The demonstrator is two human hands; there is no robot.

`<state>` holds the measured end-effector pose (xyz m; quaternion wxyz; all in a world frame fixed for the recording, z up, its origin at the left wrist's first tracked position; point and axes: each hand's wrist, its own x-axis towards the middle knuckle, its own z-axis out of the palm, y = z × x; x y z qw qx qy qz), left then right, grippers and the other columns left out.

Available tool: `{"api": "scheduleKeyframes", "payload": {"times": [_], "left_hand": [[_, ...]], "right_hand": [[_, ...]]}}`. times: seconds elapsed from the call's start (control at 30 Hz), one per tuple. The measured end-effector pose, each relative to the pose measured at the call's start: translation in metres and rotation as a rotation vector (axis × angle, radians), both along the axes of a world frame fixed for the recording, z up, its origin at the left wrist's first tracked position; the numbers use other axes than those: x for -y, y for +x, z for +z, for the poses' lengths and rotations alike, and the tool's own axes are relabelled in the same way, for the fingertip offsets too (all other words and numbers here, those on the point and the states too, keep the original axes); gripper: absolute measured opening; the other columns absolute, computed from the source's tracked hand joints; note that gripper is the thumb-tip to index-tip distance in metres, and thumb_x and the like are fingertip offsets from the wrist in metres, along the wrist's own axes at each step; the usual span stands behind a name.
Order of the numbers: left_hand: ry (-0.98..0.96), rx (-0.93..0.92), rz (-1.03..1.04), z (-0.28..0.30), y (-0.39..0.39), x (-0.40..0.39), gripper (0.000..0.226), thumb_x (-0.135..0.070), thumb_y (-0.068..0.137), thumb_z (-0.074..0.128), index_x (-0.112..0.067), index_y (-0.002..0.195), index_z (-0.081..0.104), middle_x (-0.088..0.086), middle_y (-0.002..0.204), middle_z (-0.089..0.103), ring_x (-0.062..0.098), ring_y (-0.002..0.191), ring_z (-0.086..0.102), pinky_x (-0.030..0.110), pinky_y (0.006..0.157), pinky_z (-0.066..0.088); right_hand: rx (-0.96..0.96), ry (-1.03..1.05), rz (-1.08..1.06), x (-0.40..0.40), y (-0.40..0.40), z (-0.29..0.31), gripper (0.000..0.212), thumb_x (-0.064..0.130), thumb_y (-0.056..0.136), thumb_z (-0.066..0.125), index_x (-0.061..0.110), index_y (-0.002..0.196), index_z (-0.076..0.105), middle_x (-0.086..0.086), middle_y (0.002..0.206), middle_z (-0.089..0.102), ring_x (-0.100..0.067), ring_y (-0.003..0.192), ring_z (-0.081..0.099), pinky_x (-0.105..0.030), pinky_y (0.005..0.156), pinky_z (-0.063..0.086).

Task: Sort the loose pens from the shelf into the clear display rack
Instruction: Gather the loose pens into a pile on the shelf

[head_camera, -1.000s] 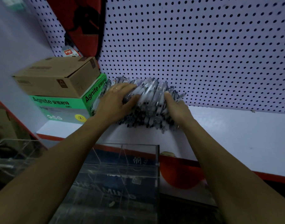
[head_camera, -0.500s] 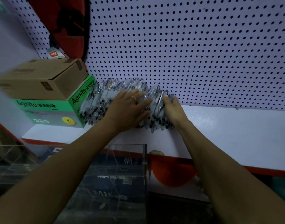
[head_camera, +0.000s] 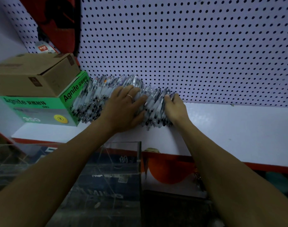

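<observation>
Clear-barrelled pens (head_camera: 97, 102) in one big loose heap on the white shelf (head_camera: 238, 128), and none visibly sorted yet.

Both hands are on the pile: the left hand (head_camera: 125, 110) lies flat on top with fingers spread and fairly straight, pressing down, while the right hand (head_camera: 176, 108) cups the heap's right end, fingers curled in against the pens. The heap stretches from the green printed carton (head_camera: 41, 108) along the foot of the white pegboard wall (head_camera: 189, 46). Below the shelf edge, the clear acrylic display rack (head_camera: 120, 161) shows no pens that I can make out, so practically the whole job looks to be ahead.
</observation>
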<state>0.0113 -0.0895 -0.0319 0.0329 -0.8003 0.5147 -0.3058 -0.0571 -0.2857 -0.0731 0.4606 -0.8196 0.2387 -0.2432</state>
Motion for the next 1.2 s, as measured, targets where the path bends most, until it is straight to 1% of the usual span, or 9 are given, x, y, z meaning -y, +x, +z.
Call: {"api": "scheduleKeyframes", "payload": {"times": [0.07,0.17,0.4,0.63,0.8,0.93,1.03,1.13,1.2], "left_hand": [[-0.001,0.010,0.011,0.000,-0.001,0.000,0.053,-0.047,0.090,0.044,-0.009,0.125,0.058,0.022,0.125,0.057,0.041,0.118,0.051,0.052,0.098,0.039],[-0.005,0.012,-0.007,0.001,-0.001,-0.001,0.054,-0.047,0.091,0.042,-0.008,0.123,0.059,0.022,0.124,0.059,0.040,0.117,0.054,0.052,0.098,0.040],[0.101,0.078,-0.129,-0.002,-0.002,0.003,0.055,-0.046,0.094,0.037,-0.010,0.132,0.055,0.023,0.135,0.053,0.038,0.125,0.048,0.053,0.108,0.032],[0.163,0.051,0.006,0.006,-0.008,0.017,0.057,-0.047,0.096,0.030,-0.007,0.126,0.058,0.021,0.123,0.058,0.036,0.106,0.057,0.044,0.086,0.044],[0.090,0.006,0.016,0.002,-0.009,0.024,0.053,-0.046,0.094,0.036,-0.008,0.122,0.061,0.021,0.121,0.061,0.036,0.108,0.057,0.043,0.085,0.045],[0.038,-0.069,0.002,0.001,-0.007,0.022,0.052,-0.045,0.096,0.037,-0.010,0.127,0.058,0.021,0.126,0.060,0.036,0.116,0.057,0.046,0.095,0.043],[0.053,-0.064,0.000,-0.001,-0.007,0.023,0.051,-0.044,0.096,0.036,-0.010,0.129,0.056,0.022,0.127,0.059,0.037,0.117,0.055,0.047,0.095,0.042],[0.060,-0.063,0.007,-0.001,-0.008,0.023,0.053,-0.045,0.097,0.033,-0.010,0.129,0.055,0.022,0.128,0.057,0.037,0.117,0.053,0.046,0.093,0.042],[0.061,-0.073,0.007,0.000,-0.008,0.023,0.053,-0.045,0.097,0.033,-0.010,0.128,0.056,0.023,0.128,0.057,0.037,0.117,0.054,0.047,0.093,0.042]], "right_hand": [[-0.004,-0.033,-0.009,0.002,-0.003,0.000,0.030,0.038,0.104,0.036,0.011,0.090,0.039,-0.009,0.093,0.045,-0.023,0.082,0.042,-0.032,0.063,0.031],[-0.057,-0.057,0.011,0.008,-0.007,-0.005,0.050,0.047,0.100,0.038,0.001,0.117,0.047,-0.016,0.120,0.052,-0.030,0.110,0.050,-0.042,0.093,0.043],[-0.055,0.054,0.061,0.004,-0.006,-0.001,0.075,0.067,0.090,0.033,0.018,0.148,0.033,-0.008,0.155,0.033,-0.027,0.143,0.029,-0.051,0.117,0.027],[0.055,0.029,-0.074,-0.004,0.001,0.004,0.057,0.043,0.102,0.035,0.002,0.142,0.030,-0.015,0.147,0.035,-0.031,0.132,0.038,-0.046,0.110,0.035],[0.118,0.064,-0.114,0.005,-0.008,0.005,0.040,0.039,0.104,0.034,0.005,0.090,0.051,-0.008,0.089,0.052,-0.017,0.076,0.045,-0.031,0.067,0.036],[0.087,0.139,-0.024,0.012,-0.026,0.012,0.043,0.032,0.106,0.031,-0.002,0.112,0.057,-0.008,0.106,0.063,-0.027,0.099,0.055,-0.015,0.071,0.040],[0.094,0.193,-0.031,0.008,-0.034,0.016,0.048,0.031,0.107,0.034,-0.007,0.134,0.042,-0.020,0.139,0.047,-0.032,0.129,0.041,-0.030,0.098,0.031],[0.109,0.143,-0.064,0.007,-0.035,0.012,0.045,0.029,0.106,0.036,-0.008,0.130,0.046,-0.024,0.134,0.050,-0.033,0.123,0.045,-0.035,0.089,0.033],[0.106,0.109,-0.069,0.009,-0.034,0.010,0.038,0.028,0.105,0.038,-0.005,0.114,0.054,-0.021,0.114,0.059,-0.028,0.100,0.055,-0.036,0.073,0.037]]}}
